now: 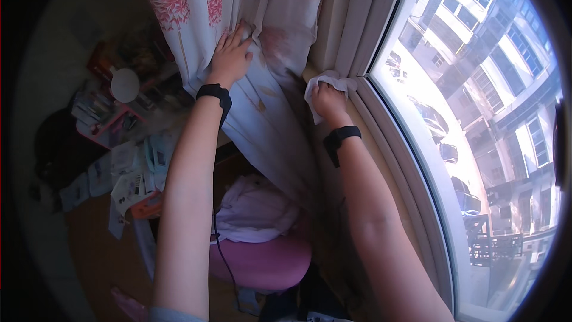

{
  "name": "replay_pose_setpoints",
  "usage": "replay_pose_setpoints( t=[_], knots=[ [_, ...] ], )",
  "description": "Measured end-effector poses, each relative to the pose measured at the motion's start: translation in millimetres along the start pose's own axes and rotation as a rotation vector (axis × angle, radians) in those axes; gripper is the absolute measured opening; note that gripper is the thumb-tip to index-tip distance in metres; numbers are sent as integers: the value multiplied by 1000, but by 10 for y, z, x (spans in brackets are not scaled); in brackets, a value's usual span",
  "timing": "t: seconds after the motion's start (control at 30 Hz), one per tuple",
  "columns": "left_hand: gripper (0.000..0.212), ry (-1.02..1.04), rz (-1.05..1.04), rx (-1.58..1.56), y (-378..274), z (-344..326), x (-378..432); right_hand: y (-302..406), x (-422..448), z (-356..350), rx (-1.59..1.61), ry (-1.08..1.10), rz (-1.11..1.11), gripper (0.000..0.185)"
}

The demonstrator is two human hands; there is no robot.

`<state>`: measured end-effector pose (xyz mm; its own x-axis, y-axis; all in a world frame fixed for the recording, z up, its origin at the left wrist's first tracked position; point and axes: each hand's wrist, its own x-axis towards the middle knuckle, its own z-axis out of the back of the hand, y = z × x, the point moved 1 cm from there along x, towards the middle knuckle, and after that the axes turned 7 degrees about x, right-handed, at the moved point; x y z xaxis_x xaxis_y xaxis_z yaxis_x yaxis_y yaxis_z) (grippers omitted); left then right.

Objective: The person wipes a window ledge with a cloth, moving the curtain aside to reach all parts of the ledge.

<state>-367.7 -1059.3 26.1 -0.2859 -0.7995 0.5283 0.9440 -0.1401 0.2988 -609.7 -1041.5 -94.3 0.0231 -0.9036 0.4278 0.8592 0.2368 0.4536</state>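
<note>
My left hand (232, 60) lies against a white curtain (281, 138) with red floral print, fingers spread over its folds. The cloth of the curtain is bunched and slants down towards the right. In my right hand (331, 103) is a crumpled white cloth or tissue (331, 78), pressed to the inner corner of the windowsill (365, 112) beside the white window frame (388, 118). The fingertips of this hand are partly hidden by the cloth. Each wrist wears a black band.
Below the curtain stands a pink chair (261, 263) with pale fabric (254, 214) on it and a black cable (225, 259) hanging in front. At left, a cluttered desk holds books, papers and a round white object (125, 85). The window glass (464, 143) fills the right side.
</note>
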Motion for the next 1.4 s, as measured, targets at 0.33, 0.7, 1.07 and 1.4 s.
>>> replay_pose_setpoints(
  t=[0.33,0.7,1.07,1.4],
  knots=[
    [38,-50,-44,-57,1,79,-58,-30,110,98,104,5,-24,37],
    [43,-17,-27,-105,-46,227,-97,165,124,153,-22,-108,24,16],
    [48,45,-21,-410,-9,706,-139,-302,-264,1069,1530,-50,-435,19],
    [57,77,30,-750,-15,1232,-200,-37,-1224,2468,2008,-131,-449,33]
  ],
)
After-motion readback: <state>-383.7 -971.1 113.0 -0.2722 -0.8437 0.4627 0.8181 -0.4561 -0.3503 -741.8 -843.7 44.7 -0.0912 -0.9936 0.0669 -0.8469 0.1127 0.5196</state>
